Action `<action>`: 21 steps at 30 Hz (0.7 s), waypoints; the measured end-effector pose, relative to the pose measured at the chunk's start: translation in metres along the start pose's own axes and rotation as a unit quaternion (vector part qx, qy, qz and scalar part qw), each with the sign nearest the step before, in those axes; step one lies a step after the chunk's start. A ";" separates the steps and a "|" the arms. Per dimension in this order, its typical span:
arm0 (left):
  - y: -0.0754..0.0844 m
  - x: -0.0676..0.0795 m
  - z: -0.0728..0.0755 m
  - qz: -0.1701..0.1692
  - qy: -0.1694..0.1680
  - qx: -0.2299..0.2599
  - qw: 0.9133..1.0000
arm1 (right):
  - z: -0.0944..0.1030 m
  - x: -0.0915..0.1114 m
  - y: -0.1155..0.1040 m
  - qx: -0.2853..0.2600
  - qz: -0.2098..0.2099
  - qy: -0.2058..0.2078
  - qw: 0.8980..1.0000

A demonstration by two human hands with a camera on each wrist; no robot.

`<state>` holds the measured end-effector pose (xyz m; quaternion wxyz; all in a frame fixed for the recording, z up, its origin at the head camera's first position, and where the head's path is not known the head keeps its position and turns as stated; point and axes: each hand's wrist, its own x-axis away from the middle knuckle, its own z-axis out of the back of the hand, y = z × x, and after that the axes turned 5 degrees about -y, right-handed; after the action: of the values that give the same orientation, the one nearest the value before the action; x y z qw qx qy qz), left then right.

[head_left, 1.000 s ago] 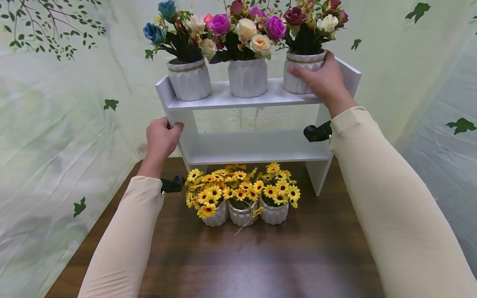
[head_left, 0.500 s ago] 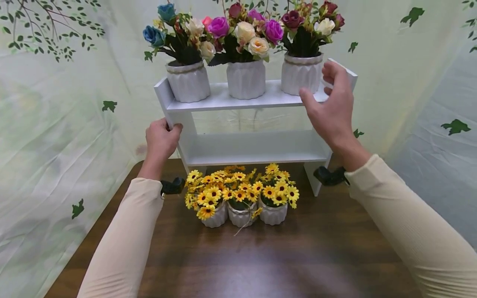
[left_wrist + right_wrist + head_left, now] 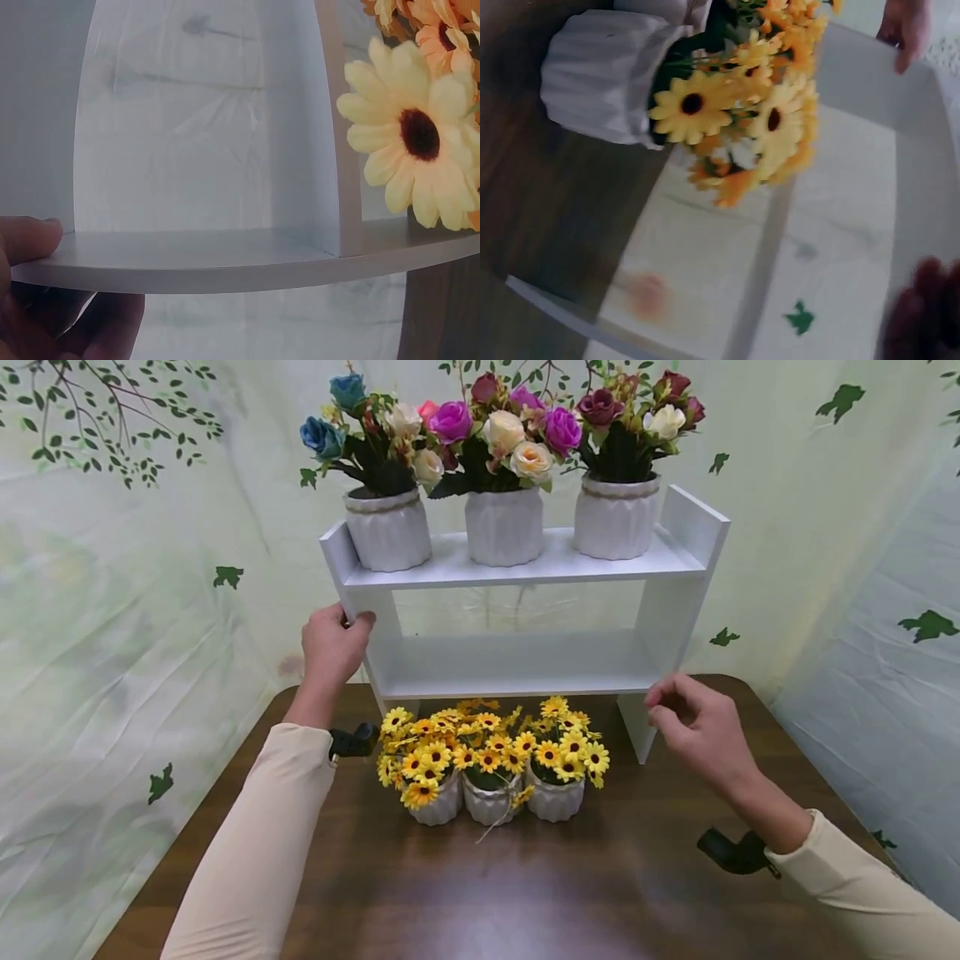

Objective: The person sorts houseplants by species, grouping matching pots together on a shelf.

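My left hand [image 3: 332, 645] grips the left side panel of a white two-tier shelf [image 3: 517, 664]. In the left wrist view its thumb [image 3: 30, 237] lies on one face of the panel and its fingers on the other. My right hand [image 3: 703, 731] holds nothing, fingers loosely bent, in front of the shelf's lower right leg. On the top tier stand three white pots: one with blue and cream roses [image 3: 388, 539], one with purple and cream roses [image 3: 504, 531], one with dark red and white roses [image 3: 617, 518]. The right wrist view is blurred.
Three small white pots of yellow daisies [image 3: 491, 752] stand side by side on the brown wooden table [image 3: 480, 893], before the shelf's foot. A pale cloth backdrop [image 3: 150, 668] with printed green leaves hangs behind and at both sides.
My right hand has let go of the dark red rose pot and come down and toward me, to the shelf's lower right. The left hand keeps its grip on the panel.
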<state>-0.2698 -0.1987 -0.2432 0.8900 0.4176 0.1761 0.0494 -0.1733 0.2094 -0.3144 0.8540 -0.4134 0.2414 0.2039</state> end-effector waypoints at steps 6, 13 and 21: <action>0.002 0.001 -0.001 0.002 -0.010 0.002 1.000 | -0.008 0.018 0.034 0.050 -0.121 -0.130 0.983; 0.000 0.002 -0.007 -0.008 0.006 0.017 1.000 | -0.031 0.041 0.069 0.045 -0.161 -0.257 0.952; -0.008 -0.002 -0.016 -0.055 0.047 0.094 0.993 | -0.068 0.049 0.078 0.002 -0.203 -0.282 0.938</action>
<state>-0.2774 -0.1932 -0.2582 0.8390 0.4866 0.2437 0.0033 -0.1934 0.2067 -0.4277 0.9109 -0.3777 -0.0980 0.1344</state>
